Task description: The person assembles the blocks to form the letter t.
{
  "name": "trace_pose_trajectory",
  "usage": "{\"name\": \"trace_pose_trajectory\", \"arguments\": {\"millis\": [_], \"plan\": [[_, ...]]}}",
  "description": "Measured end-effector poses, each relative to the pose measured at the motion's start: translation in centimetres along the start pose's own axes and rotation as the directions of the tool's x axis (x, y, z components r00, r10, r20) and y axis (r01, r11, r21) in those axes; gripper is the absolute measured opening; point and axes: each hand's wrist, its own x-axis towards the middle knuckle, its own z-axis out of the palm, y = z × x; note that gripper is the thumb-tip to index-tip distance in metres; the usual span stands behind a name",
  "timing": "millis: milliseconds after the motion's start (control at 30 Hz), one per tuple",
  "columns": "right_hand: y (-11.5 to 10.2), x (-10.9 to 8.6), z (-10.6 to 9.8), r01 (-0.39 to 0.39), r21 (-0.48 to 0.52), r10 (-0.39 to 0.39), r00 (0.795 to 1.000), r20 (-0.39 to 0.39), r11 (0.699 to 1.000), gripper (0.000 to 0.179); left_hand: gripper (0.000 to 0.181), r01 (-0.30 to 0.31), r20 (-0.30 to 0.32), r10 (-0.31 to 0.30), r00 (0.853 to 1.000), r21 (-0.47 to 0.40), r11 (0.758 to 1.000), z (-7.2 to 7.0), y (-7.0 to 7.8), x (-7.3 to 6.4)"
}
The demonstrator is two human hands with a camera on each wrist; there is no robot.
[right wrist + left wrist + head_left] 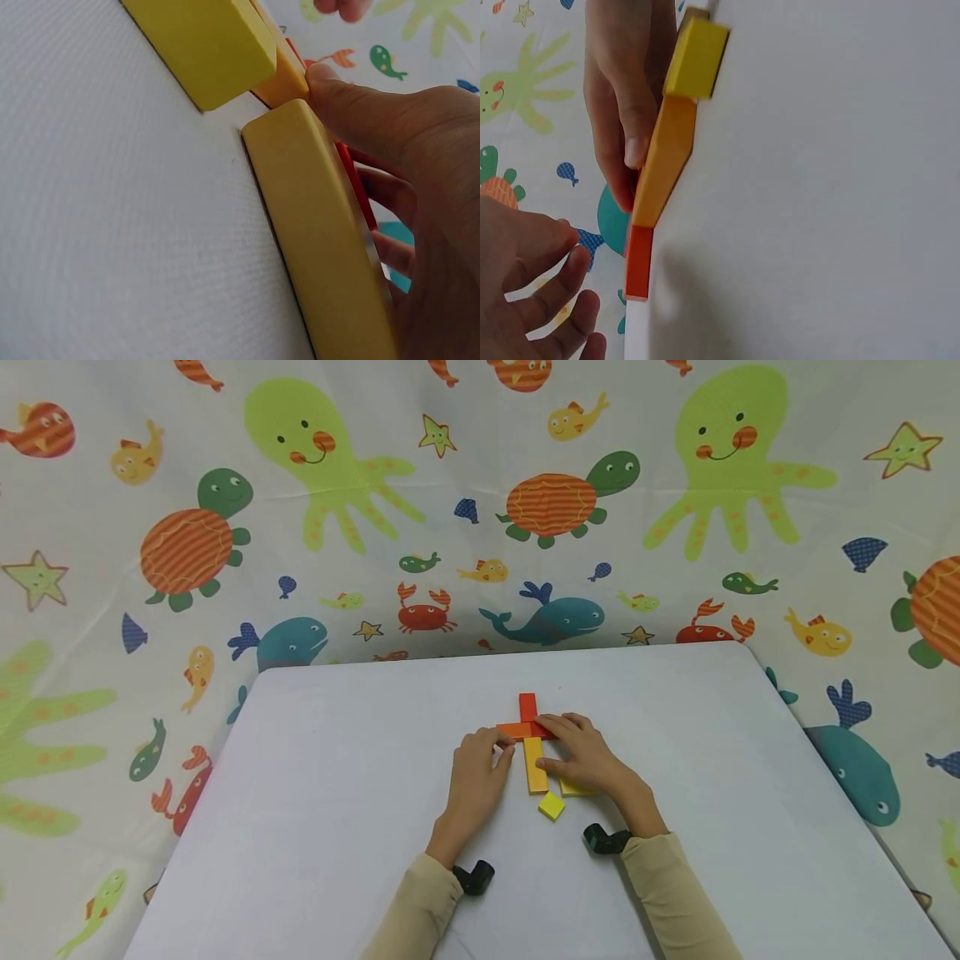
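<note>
Several coloured wooden blocks lie on the white table. A red-orange block (527,706) stands lengthwise at the far end, above an orange block (513,732) and a red block (542,732) laid crosswise. Below them runs a long yellow-orange block (535,766). My right hand (581,747) has its fingers over the red block and its thumb touching the yellow-orange block's side. My left hand (478,772) hovers by the orange block's left end; in the left wrist view its loosely bent fingers (551,300) hold nothing.
A small yellow block (551,806) lies turned at an angle near the yellow-orange block's lower end. Partly under the right hand is a pale yellow block (576,788), seen closer in the right wrist view. A sea-animal cloth (465,452) hangs behind the table (337,827).
</note>
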Motion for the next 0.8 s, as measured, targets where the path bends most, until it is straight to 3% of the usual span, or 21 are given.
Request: {"name": "trace_pose_trajectory", "arguments": {"millis": [167, 333, 633, 800], "plan": [[0.0, 0.0, 0.0, 0.005, 0.002, -0.005, 1.0, -0.003, 1.0, 0.078, 0.026, -0.015, 0.012, 0.015, 1.0, 0.066, 0.998, 0.6, -0.7, 1.6], [0.1, 0.0, 0.0, 0.008, 0.002, -0.008, 1.0, -0.005, 1.0, 0.078, 0.035, -0.041, 0.075, 0.035, 0.997, 0.077, 0.996, 1.0, -1.2, 2.7], [0.1, 0.1, 0.1, 0.025, 0.0, -0.025, 1.0, -0.014, 1.0, 0.077, 0.06, -0.091, 0.208, 0.077, 0.975, 0.06, 0.994, 1.8, -2.1, 3.6], [0.2, 0.0, 0.0, 0.019, -0.003, -0.019, 1.0, -0.01, 1.0, 0.077, 0.066, -0.101, 0.264, 0.073, 0.962, 0.094, 0.99, 2.0, -2.3, 3.8]]}}
